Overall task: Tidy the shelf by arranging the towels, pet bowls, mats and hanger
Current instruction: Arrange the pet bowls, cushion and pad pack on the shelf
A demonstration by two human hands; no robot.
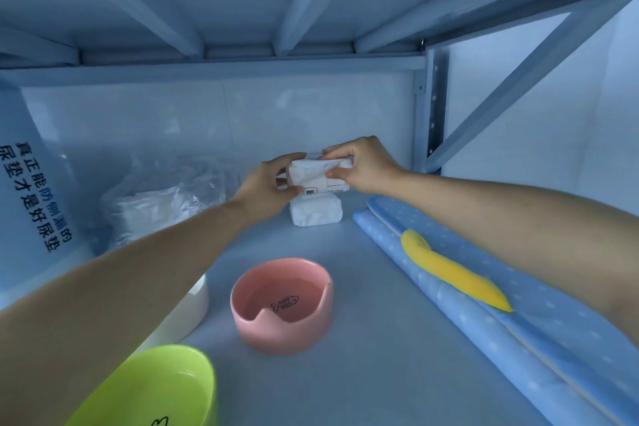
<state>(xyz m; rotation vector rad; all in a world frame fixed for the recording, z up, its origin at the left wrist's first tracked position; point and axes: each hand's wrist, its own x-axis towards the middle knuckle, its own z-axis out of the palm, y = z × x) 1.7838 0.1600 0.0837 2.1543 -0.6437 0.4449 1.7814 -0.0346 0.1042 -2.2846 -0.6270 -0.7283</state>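
Note:
At the back of the shelf, my left hand point(264, 188) and my right hand point(366, 166) both grip a white wrapped towel pack point(311, 171), held just above a second white pack point(316, 211) that stands on the shelf board. A pink pet bowl point(281, 304) with a fishbone mark sits in the middle. A green bowl point(152, 391) is at the front left, and a white bowl point(186, 311) lies partly hidden under my left forearm. A blue dotted mat point(518, 315) lies along the right, with a yellow piece point(449, 270) on it.
A large blue bag with black printed characters point(31, 190) stands at the far left. Beside it lies a clear plastic bag of white pads point(166, 197). The upper shelf's beams hang low overhead, and a metal upright with a diagonal brace point(435, 114) stands at the back right.

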